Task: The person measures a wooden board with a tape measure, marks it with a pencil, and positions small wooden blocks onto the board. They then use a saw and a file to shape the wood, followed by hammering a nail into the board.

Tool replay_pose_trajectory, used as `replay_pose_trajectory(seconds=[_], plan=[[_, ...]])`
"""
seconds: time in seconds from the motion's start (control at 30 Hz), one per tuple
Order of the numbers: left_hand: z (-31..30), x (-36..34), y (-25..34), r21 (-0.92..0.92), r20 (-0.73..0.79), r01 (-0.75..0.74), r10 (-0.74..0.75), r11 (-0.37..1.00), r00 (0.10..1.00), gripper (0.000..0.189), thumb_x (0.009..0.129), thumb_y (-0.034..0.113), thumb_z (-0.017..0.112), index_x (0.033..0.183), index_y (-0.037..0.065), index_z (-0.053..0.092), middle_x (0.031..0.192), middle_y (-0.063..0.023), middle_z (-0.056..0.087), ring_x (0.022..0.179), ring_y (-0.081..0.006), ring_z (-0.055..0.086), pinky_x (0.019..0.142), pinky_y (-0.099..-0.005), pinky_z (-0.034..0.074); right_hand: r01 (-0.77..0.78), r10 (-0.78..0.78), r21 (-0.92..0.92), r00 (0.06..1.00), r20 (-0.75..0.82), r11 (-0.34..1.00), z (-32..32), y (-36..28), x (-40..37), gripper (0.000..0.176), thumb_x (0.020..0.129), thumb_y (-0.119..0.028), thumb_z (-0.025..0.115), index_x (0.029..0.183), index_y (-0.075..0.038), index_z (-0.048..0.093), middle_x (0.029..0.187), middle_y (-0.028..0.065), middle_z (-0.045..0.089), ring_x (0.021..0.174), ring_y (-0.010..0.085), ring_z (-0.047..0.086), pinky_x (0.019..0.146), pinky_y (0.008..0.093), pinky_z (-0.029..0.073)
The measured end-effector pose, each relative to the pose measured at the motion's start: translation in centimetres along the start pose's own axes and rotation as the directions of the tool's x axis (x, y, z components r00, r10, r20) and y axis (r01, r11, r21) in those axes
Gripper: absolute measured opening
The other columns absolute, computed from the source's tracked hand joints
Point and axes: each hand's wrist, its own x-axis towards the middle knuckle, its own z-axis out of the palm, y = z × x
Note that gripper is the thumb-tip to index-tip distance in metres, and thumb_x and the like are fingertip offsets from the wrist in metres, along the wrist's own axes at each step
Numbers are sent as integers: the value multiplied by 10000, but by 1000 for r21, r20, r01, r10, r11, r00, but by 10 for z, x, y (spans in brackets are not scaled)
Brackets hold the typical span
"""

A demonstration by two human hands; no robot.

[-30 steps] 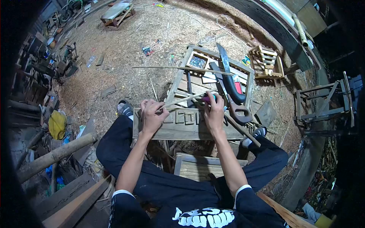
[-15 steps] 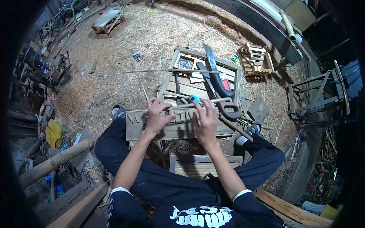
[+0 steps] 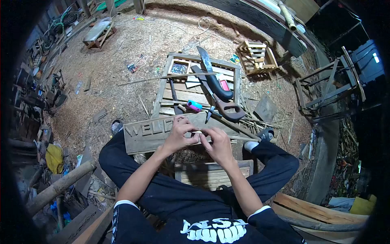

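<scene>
Over a wooden board (image 3: pixel 140 145) with raised letters, my two hands meet fingertip to fingertip. My left hand (image 3: pixel 178 133) pinches one end of a small pale wooden piece (image 3: pixel 196 132). The fingers of my right hand (image 3: pixel 216 142) close on its other side. Part of the piece is hidden by the fingers. A thin stick (image 3: pixel 242 138) extends to the right from beside my right hand. Beyond the board lie a blue and pink object (image 3: pixel 194 106), a saw (image 3: pixel 231 112) and a large knife with a black handle (image 3: pixel 223 92).
A slatted wooden table (image 3: pixel 157 101) holds the tools and a small box of dark bits (image 3: pixel 179 67). A wooden crate (image 3: pixel 270 65) stands back right, a wooden frame (image 3: pixel 300 95) farther right. Thick bamboo poles (image 3: pixel 61 187) lie at the left. Shavings cover the ground.
My hands have come closer together over the board. The blue and pink object, earlier by my right hand, now lies beyond the board. The view has shifted, and more raised letters show at the left.
</scene>
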Motion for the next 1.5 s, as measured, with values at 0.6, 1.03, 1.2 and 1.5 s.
replay_pose_trajectory(seconds=[0.6, 1.03, 1.2, 1.5], plan=[[2, 3, -7, -31, 58, 64, -62, 997, 996, 223, 841, 304, 806, 968, 121, 808, 933, -70, 662, 1062, -260, 585, 1139, -493, 329, -134, 134, 57, 991, 2, 989, -1, 5, -2, 190, 916, -169, 752, 1017, -10, 777, 994, 178, 752, 931, 384, 712, 846, 464, 550], [0, -2, -4, -31, 84, 101, -98, 994, 992, 180, 846, 243, 814, 949, 99, 784, 970, -47, 646, 1193, -304, 497, 1136, -493, 334, -133, 135, 137, 991, -6, 982, 4, 6, 0, 193, 931, -148, 761, 1054, -7, 806, 899, 157, 770, 697, 234, 683, 651, 345, 526], [2, -1, -8, -29, 108, 103, -99, 994, 989, 193, 844, 252, 815, 962, 101, 786, 992, -49, 648, 1229, -327, 467, 1139, -499, 334, -197, 193, 158, 980, 42, 968, -3, 2, 0, 199, 932, -135, 751, 1069, -2, 803, 906, 163, 775, 718, 224, 700, 662, 336, 531], [5, 0, -4, -43, 94, 91, -86, 995, 992, 191, 856, 251, 817, 961, 94, 789, 990, -61, 661, 1221, -333, 473, 1140, -500, 336, -200, 199, 168, 980, 19, 965, -2, 4, -2, 198, 927, -134, 755, 1068, -6, 807, 896, 165, 779, 677, 209, 674, 642, 330, 518]])
